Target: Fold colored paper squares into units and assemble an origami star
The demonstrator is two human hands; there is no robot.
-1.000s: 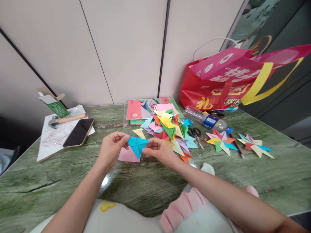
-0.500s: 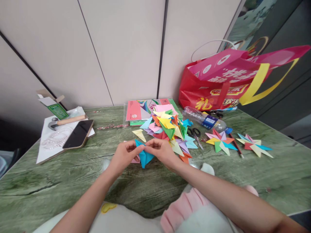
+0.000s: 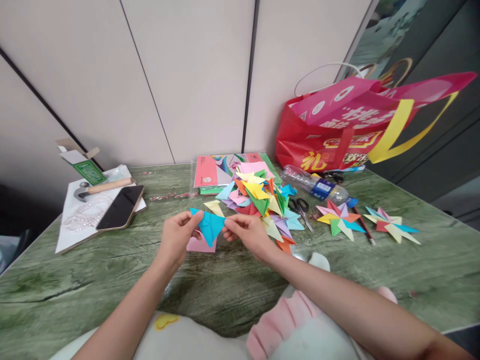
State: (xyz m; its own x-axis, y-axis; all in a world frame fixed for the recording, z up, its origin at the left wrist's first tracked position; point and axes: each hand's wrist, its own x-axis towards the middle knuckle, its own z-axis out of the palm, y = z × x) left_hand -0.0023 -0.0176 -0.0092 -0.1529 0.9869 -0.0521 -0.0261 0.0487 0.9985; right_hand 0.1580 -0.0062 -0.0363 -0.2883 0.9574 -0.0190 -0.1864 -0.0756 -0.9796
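Observation:
A blue folded paper [image 3: 210, 227], creased into a downward-pointing triangle, is stretched between my two hands above the table. My left hand [image 3: 177, 235] pinches its left corner between thumb and fingers. At the right corner, my right hand [image 3: 243, 231] grips it with thumb and fingertips. Beneath the blue paper lies a pink paper square [image 3: 204, 245], partly covered. A pale yellow folded piece [image 3: 215, 207] rests just behind. To the right of it is a heap of folded paper pieces [image 3: 258, 197] in many colours.
Two paper stars [image 3: 340, 219] lie at right, with a pencil [image 3: 365, 227] between them. Behind are black-handled scissors [image 3: 302, 207], a plastic bottle [image 3: 318, 186] and a red bag [image 3: 318, 135]. At left are a phone [image 3: 120, 207], a hammer [image 3: 108, 186] and clear beads [image 3: 86, 212].
My left hand has moved left, away from my right hand. The blue paper, earlier pinched near its top middle, is now spread wide between them, and more of the pink square shows.

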